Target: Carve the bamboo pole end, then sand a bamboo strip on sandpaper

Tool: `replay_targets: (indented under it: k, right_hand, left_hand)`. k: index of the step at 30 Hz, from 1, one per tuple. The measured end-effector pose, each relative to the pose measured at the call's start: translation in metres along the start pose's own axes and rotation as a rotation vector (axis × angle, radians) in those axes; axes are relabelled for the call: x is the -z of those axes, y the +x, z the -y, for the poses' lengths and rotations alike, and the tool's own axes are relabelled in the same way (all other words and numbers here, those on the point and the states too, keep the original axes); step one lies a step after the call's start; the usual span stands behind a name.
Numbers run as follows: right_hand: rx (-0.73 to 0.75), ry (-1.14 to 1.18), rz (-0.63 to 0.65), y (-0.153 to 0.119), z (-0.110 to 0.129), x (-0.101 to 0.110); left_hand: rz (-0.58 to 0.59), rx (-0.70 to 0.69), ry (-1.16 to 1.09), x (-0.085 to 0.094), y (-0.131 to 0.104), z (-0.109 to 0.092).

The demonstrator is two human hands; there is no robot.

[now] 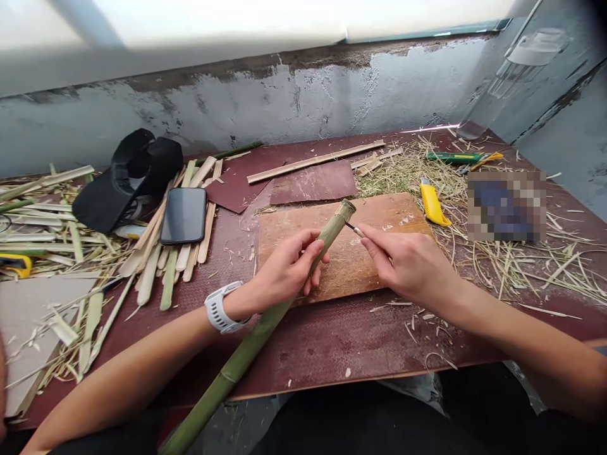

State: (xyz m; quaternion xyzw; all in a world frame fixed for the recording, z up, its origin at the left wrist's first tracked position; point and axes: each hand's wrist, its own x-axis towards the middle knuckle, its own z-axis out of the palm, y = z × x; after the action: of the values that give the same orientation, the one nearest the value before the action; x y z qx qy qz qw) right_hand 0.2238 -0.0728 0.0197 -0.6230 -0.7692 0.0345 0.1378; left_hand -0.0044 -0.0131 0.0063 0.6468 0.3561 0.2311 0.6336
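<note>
Right now, the fingers of your right hand [410,260] are pinched around a slim, dark-tipped tool [356,230], its tip at the side of the green bamboo pole [227,374] near its upper end. Your left hand [287,268] is wrapped around that pole just below, at the centre of the frame; from there it slants down past the table edge to the lower left. The smooth round surface could let the tip skid, and too hard a push would probably send it towards your left fingers. With so much length hanging over the edge, the pole might also roll if your grip loosens. Beneath the upper end lies a wooden board [396,218]. Farther out, a yellow cutter [433,201] sits right of centre among shavings [393,182], where a sweeping elbow or wrist could catch it.
</note>
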Motion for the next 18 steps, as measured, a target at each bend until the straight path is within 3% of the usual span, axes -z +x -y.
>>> replay_targets:
  k: [8, 15, 18]
  right_hand:
    - [0.044, 0.099, -0.029, -0.004, -0.009, -0.008]
    - [-0.088, 0.247, 0.038, -0.002, -0.010, 0.002]
    - [-0.137, 0.172, 0.037, 0.001, -0.017, 0.000]
  left_hand:
    - [0.012, 0.057, -0.055, 0.000, 0.003, -0.001]
    - [-0.118, -0.050, 0.332, 0.006, -0.001, 0.004]
    - [-0.113, -0.073, 0.344, 0.009, -0.002, 0.000]
